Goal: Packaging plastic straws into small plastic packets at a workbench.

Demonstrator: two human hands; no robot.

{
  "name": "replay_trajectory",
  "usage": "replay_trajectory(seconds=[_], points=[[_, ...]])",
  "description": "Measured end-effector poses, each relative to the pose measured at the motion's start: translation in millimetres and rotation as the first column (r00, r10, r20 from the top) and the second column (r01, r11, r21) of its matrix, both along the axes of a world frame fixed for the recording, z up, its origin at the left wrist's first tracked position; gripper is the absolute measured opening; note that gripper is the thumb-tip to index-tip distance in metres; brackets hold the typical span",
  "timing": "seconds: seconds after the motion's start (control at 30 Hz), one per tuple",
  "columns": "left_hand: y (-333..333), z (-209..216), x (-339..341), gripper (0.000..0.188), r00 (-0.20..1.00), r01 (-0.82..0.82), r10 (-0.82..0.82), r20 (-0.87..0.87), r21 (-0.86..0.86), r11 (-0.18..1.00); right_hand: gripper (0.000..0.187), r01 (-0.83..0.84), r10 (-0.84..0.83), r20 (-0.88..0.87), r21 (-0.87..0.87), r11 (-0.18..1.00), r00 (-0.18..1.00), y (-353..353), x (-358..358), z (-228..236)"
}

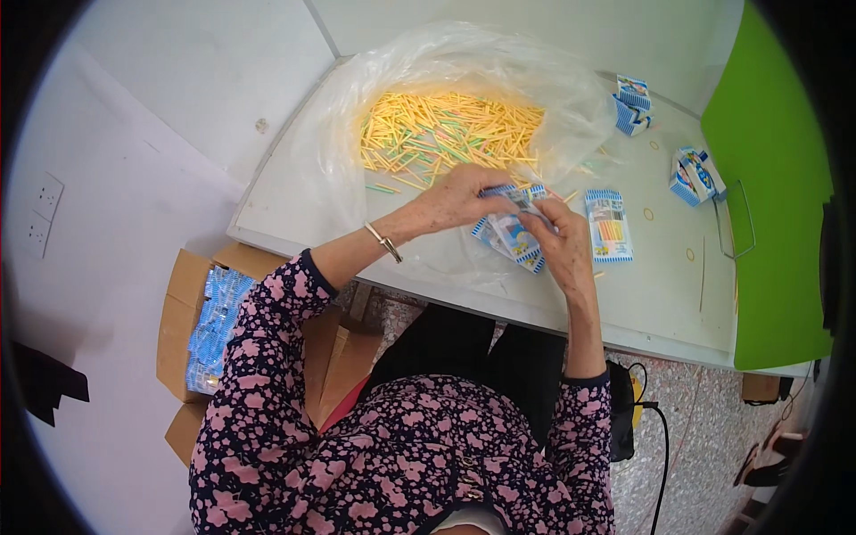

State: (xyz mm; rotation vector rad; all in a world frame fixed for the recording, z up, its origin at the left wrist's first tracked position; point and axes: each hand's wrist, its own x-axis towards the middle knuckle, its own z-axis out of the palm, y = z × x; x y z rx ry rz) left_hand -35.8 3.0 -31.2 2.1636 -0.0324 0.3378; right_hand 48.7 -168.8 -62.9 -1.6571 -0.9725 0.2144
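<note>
Over the near middle of the table, both my hands are closed on a small blue-and-white striped packet (522, 198). My left hand (453, 200) grips its left side, and my right hand (563, 239) pinches it from the right. Below the fingers, more blue-and-white packets (514, 239) overlap; I cannot tell whether they are held or lie on the table. Just right of my right hand lies a flat packet (609, 227) with a clear window showing thin sticks. Beyond my hands, a heap of thin yellow, green and pinkish sticks (446, 129) sits in an opened clear plastic bag (334, 120).
Small bundles of blue-and-white packets (632, 114) stand at the back right, with another bundle (694, 178) by a green panel (771, 196). Rubber bands (649, 214) lie on the white table (660, 303). At lower left, a cardboard box (178, 330) holds blue packets.
</note>
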Motion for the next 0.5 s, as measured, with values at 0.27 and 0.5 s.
replay_trajectory(seconds=[0.27, 0.5], points=[[1, -12, -8, 0.017, 0.999, -0.01, 0.015, -0.032, 0.154, 0.988, 0.015, -0.049, 0.063, -0.314, 0.051, 0.997, 0.947, 3, -12, -16], [9, -26, -12, 0.015, 0.992, -0.043, -0.003, 0.127, 0.353, 0.935, 0.015, -0.113, 0.104, -0.309, -0.012, 0.993, 0.945, 9, -12, -22]])
